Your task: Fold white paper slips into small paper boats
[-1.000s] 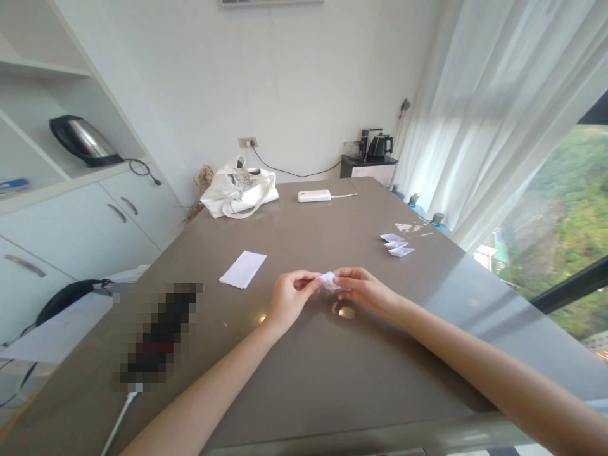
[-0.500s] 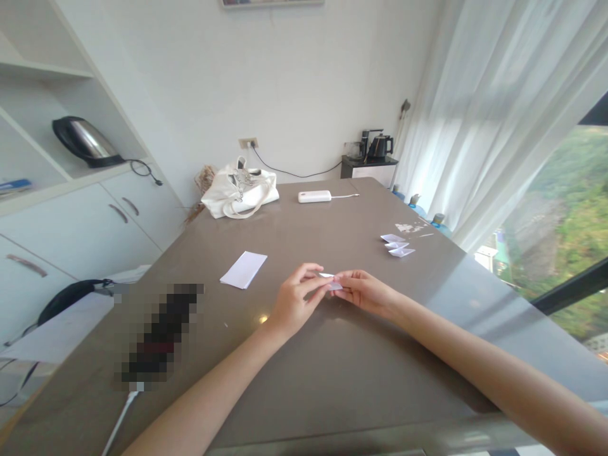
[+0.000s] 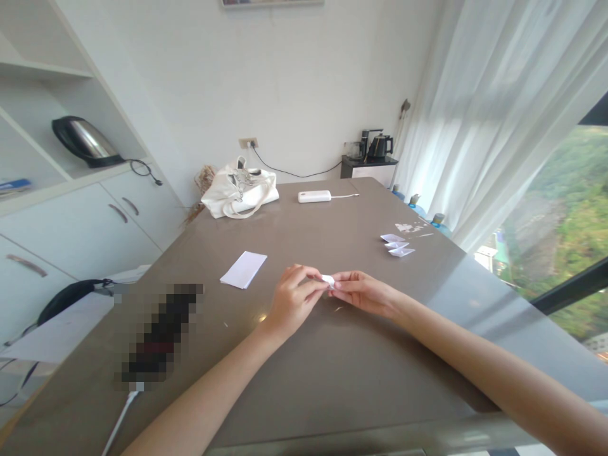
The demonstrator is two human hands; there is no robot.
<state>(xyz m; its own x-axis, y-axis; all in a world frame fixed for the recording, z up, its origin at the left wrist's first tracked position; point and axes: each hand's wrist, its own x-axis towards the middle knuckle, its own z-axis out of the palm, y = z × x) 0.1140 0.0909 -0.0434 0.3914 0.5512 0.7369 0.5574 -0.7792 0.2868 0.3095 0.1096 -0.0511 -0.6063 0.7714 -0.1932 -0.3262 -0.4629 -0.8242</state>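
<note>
Head view: both hands are meeting above the desk (image 3: 304,380) centre, left hand (image 3: 291,300) and right hand (image 3: 361,291) each pinching a small folded paper (image 3: 328,280). Open desk is lying around them; folded boats (image 3: 397,245) are sitting well apart rightward, a white bag (image 3: 240,188) at the far edge.

No writing, label, brand, number or sign can be read anywhere. The sheet of paper (image 3: 244,269) on the table (image 3: 304,367) is seen blank, and one patch is blurred out.
</note>
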